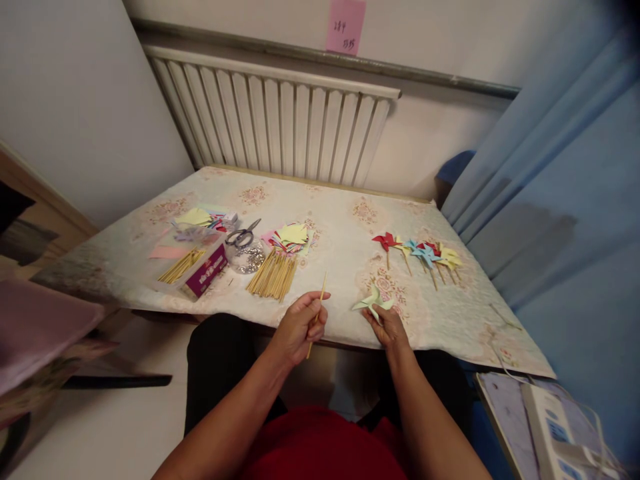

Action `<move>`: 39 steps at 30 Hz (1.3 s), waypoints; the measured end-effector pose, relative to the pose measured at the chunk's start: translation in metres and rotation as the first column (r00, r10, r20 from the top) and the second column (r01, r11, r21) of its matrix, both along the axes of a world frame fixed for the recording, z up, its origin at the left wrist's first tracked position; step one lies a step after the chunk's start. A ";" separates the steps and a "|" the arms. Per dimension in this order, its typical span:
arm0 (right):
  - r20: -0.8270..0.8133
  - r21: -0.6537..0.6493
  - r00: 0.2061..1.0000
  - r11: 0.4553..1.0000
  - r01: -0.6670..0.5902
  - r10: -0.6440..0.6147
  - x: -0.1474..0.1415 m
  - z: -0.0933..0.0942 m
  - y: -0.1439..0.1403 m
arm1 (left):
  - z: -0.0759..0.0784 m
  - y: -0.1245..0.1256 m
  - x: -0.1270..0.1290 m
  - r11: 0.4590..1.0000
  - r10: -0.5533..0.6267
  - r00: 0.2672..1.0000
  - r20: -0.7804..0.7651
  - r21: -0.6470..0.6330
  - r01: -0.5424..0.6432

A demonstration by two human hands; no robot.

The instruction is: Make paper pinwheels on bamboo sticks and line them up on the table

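- A clear plastic box with a purple label (193,270) stands at the left of the floral-patterned tablecloth (330,223); it holds a bundle of thin wooden sticks, and the label's print is too small to read.
- Beside it a small clear round tub (247,259) holds something shiny (too small to tell what), with grey-handled scissors (243,235) lying across its top.
- A pink sticky note (345,25) on the wall above the white ribbed radiator (273,120) bears handwritten digits — they look like "284" and "3335", though not clearly.
- The left hand (299,328) is curled into a loose fist, fingers gripping a thin wooden stick (317,313) that slants up and away over the table's near edge.
- The right hand (387,328) rests at the near edge, fingertips pinching a pale green paper pinwheel (373,303) that lies on the cloth.
- Further back, a loose pile of wooden sticks (274,275) lies below a stack of coloured paper pieces (290,237); to the right — well apart from both hands — sits a row of finished paper pinwheels on sticks (423,255), red, blue and yellow.
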State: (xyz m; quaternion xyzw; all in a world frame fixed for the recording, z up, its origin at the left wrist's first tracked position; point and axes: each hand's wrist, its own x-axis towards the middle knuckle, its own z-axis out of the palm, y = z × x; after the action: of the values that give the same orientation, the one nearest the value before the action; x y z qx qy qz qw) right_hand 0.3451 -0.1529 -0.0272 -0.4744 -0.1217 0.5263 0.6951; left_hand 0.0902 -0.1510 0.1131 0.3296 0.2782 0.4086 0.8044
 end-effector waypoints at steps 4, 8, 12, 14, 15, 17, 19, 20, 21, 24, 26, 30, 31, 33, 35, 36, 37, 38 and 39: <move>0.004 0.005 1.000 1.000 0.008 -0.008 -0.001 0.000 0.000 | 0.001 -0.001 0.000 1.000 0.003 1.000 -0.010 0.006 -0.003; -0.015 -0.009 0.999 0.999 0.048 -0.048 -0.003 0.001 -0.001 | 0.003 -0.001 -0.001 1.000 0.005 1.000 -0.020 0.006 -0.005; -0.009 -0.067 0.998 0.996 0.062 -0.062 -0.009 0.013 -0.003 | 0.005 -0.002 -0.003 1.000 0.014 0.999 -0.029 0.014 -0.014; -0.025 -0.066 0.998 0.996 0.055 -0.057 -0.015 0.028 -0.005 | 0.005 -0.004 -0.004 1.000 0.018 0.999 -0.033 0.019 -0.017; -0.029 -0.046 0.999 0.998 0.037 -0.039 -0.020 0.038 -0.006 | 0.005 -0.005 -0.004 1.000 0.018 0.999 -0.037 0.020 -0.018; -0.024 0.021 1.000 1.000 0.010 -0.009 -0.031 0.064 -0.008 | 0.005 -0.007 -0.004 1.000 0.019 0.999 -0.044 0.021 -0.018; 0.004 0.110 0.999 0.993 -0.041 0.041 -0.044 0.092 -0.012 | 0.006 -0.009 -0.004 1.000 0.019 0.999 -0.048 0.021 -0.018; 0.039 0.171 0.996 0.982 -0.080 0.074 -0.051 0.105 -0.014 | 0.006 -0.010 -0.004 1.000 0.020 0.999 -0.049 0.022 -0.018; 0.088 0.215 0.990 0.969 -0.126 0.109 -0.058 0.118 -0.016 | 0.006 -0.011 -0.004 1.000 0.020 0.999 -0.048 0.025 -0.018; 0.282 0.274 0.938 0.920 -0.280 0.202 -0.078 0.147 -0.025 | 0.007 -0.013 -0.004 0.999 0.015 0.998 -0.053 0.031 -0.013; 0.477 0.313 0.860 0.879 -0.358 0.181 -0.088 0.160 -0.032 | 0.008 -0.014 -0.004 0.999 0.008 0.998 -0.059 0.034 -0.006; 0.818 0.333 0.576 0.807 -0.488 0.011 -0.103 0.181 -0.046 | 0.011 -0.017 -0.004 0.998 -0.009 0.998 -0.067 0.059 0.012; 0.859 0.345 0.509 0.791 -0.505 -0.049 -0.106 0.186 -0.049 | 0.012 -0.018 -0.004 0.998 -0.011 0.998 -0.067 0.065 0.016; 0.898 0.368 0.415 0.774 -0.516 -0.150 -0.109 0.192 -0.052 | 0.014 -0.020 -0.003 0.997 -0.021 0.998 -0.060 0.071 0.026; 0.910 0.382 0.354 0.772 -0.509 -0.217 -0.111 0.195 -0.054 | 0.015 -0.022 -0.003 0.997 -0.031 0.998 -0.050 0.073 0.035; 0.912 0.387 0.330 0.773 -0.503 -0.242 -0.112 0.195 -0.054 | 0.015 -0.022 -0.002 0.997 -0.035 0.998 -0.045 0.071 0.038; 0.914 0.392 0.308 0.775 -0.496 -0.266 -0.112 0.194 -0.053 | 0.015 -0.023 -0.002 0.997 -0.041 0.998 -0.041 0.071 0.044; 0.913 0.399 0.289 0.775 -0.489 -0.288 -0.112 0.194 -0.053 | 0.015 -0.023 -0.002 0.996 -0.049 0.998 -0.035 0.074 0.052; 0.911 0.408 0.275 0.777 -0.480 -0.308 -0.112 0.193 -0.052 | 0.014 -0.024 -0.002 0.995 -0.059 0.998 -0.028 0.081 0.061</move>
State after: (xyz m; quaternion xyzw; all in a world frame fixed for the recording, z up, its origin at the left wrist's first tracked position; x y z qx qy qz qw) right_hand 0.2329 -0.2049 0.1653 -0.4246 -0.7061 0.0999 0.5577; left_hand 0.0880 -0.1746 0.1275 0.3755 0.2616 0.3911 0.7985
